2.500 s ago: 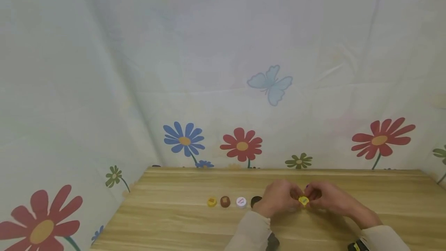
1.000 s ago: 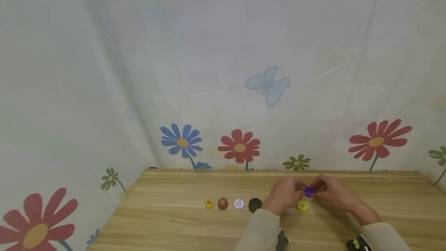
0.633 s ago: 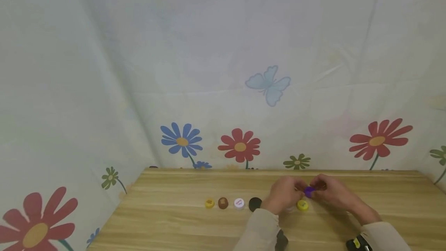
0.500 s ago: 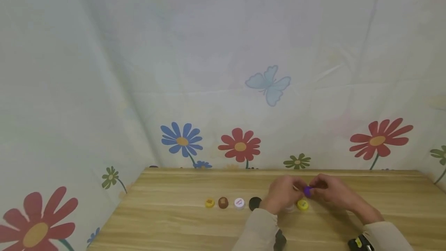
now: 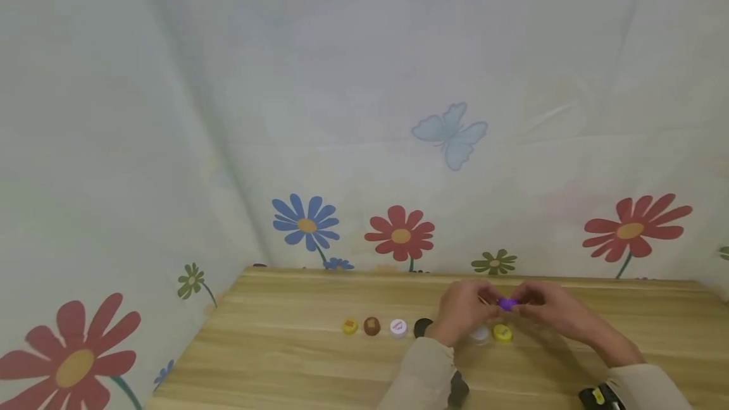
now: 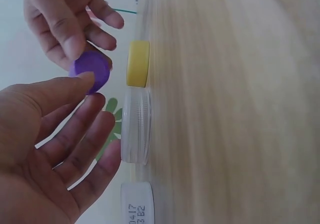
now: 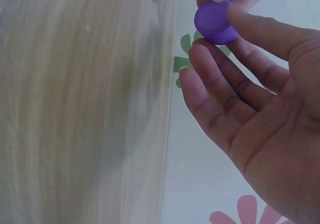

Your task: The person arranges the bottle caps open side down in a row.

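Both hands meet over the right part of the table around a small purple bottle cap (image 5: 507, 304). My left hand (image 5: 464, 310) pinches the cap between thumb and fingers. From the other side, my right hand (image 5: 564, 314) pinches it as well. The right wrist view shows its ridged side and flat purple face (image 7: 212, 20). Just below the hands, a yellow cap (image 5: 502, 333) lies on the table beside a clear lid (image 5: 479, 334). In the left wrist view the held cap is raised off the table, apart from the yellow cap (image 6: 138, 64).
Leftward along the same row lie a black lid (image 5: 423, 326), a white cap (image 5: 398, 328), a brown cap (image 5: 372, 326) and another yellow cap (image 5: 350, 326). The wooden table (image 5: 296, 366) ends at a flower-printed cloth (image 5: 342, 112) behind and at the left.
The hands first held the yellow cap, which now lies at the row's right end. They then took up the purple cap, and its tilt has changed between their fingers.
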